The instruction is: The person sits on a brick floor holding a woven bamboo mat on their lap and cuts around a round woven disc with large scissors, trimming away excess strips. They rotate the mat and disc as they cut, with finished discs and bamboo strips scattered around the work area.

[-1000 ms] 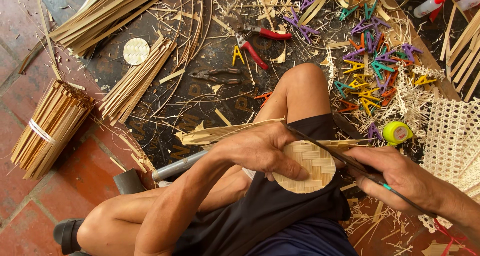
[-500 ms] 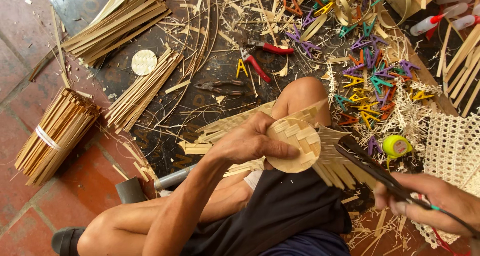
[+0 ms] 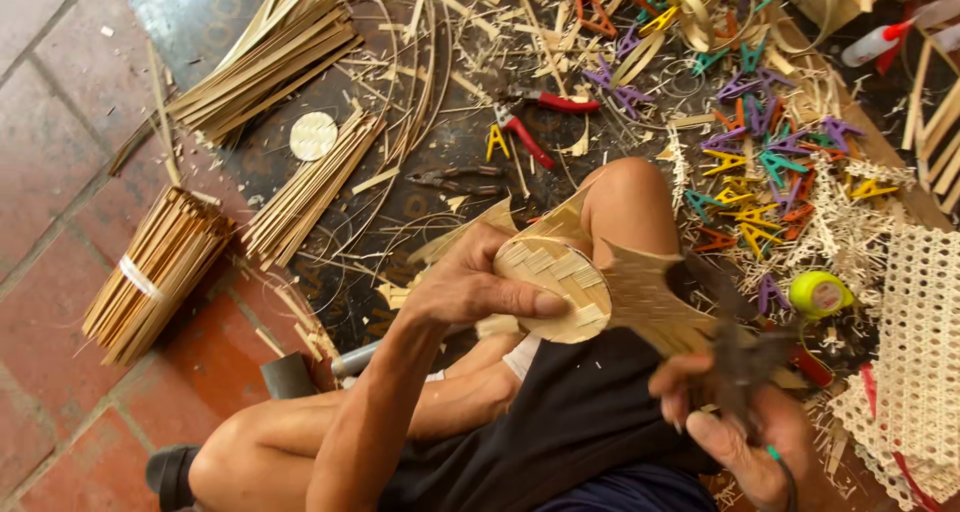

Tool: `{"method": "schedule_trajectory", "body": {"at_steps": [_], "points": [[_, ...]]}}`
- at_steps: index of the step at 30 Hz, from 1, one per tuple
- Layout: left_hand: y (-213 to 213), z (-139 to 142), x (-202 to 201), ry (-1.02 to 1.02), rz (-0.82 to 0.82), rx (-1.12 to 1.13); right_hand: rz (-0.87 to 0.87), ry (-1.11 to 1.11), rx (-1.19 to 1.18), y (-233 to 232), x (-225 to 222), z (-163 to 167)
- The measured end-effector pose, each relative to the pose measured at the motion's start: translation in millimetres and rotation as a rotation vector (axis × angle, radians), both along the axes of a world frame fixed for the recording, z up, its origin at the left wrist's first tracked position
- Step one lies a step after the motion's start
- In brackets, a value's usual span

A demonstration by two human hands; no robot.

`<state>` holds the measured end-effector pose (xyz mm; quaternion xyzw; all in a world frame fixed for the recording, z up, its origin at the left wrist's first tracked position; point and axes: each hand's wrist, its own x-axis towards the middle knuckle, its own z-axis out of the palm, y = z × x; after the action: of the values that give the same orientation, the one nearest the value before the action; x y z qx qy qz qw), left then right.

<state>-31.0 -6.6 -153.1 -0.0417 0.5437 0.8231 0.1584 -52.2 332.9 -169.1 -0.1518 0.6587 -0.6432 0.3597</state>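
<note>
Your left hand closed on one round woven bamboo disc above your knee, your right hand gripping one dark blurred tool, two red-handled pliers on the mat.

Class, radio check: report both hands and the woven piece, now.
Left hand grips woven bamboo disc over the knee. Right hand holds dark tool, blurred, at the loose strips. Nothing between them.
</note>
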Motion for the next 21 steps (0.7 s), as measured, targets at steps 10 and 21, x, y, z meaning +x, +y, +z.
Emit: {"method": "schedule_trajectory", "body": {"at_steps": [10,21], "points": [[4,-7,17,0.042,0.052,-0.084,0.188,-0.008,0.016,-5,11,-16],[6,-6,5,0.154,-0.062,-0.179,-0.067,-0.003,0.084,-51,-6,-35]]}}
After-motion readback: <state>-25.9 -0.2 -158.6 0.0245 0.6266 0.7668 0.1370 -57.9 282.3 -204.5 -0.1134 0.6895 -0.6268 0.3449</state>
